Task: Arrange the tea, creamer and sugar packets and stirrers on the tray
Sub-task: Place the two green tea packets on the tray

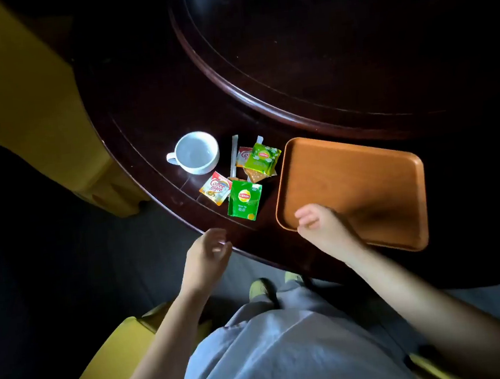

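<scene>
On the table [148,113], the tray [364,177] lies to the right, the cup [197,151] to the left, and the packets between them. A stirrer [234,155] lies just right of the cup. One tea packet [244,200] lies nearer the table edge, beside a creamer packet [215,188]; another tea packet [261,158] lies behind it, overlapping other packets.

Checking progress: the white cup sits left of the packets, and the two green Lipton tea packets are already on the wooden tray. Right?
Not quite. In the head view both green Lipton tea packets lie on the dark table, left of the bare wooden tray. The white cup does sit left of them.
</scene>
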Demonstrator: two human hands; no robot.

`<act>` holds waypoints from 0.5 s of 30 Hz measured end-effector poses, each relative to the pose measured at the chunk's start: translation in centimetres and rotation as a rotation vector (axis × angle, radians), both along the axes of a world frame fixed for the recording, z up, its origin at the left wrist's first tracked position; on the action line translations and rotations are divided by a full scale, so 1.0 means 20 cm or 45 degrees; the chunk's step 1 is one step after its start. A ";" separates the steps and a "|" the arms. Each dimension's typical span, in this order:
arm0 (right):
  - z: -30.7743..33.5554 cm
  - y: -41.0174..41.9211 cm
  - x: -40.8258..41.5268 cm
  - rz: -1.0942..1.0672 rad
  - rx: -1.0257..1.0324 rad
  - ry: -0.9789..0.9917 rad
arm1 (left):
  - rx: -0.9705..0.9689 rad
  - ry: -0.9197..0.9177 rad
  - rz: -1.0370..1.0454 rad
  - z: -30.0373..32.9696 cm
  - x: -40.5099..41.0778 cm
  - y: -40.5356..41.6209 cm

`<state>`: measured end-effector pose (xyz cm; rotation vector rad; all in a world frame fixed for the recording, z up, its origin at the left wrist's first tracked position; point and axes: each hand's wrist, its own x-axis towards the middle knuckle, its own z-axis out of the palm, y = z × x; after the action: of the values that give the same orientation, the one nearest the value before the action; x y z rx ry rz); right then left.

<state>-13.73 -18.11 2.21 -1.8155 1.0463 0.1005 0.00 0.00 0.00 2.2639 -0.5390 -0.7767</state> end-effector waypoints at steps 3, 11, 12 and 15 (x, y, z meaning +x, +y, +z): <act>0.03 -0.11 0.16 0.219 -0.431 0.093 | 0.034 -0.228 -0.055 -0.04 0.02 -0.12; -0.09 -0.34 0.54 0.439 -0.671 0.149 | 0.272 -0.321 0.108 -0.12 0.02 -0.36; -0.10 -0.36 0.57 0.448 -0.683 0.167 | 0.307 -0.321 0.126 -0.13 0.02 -0.37; -0.14 -0.41 0.63 0.480 -0.737 0.236 | 0.355 -0.335 0.179 -0.15 0.01 -0.40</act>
<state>-1.05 -26.39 -0.58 -2.5611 0.9009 0.2127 0.12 -8.05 -3.04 2.6523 -0.4034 -0.5112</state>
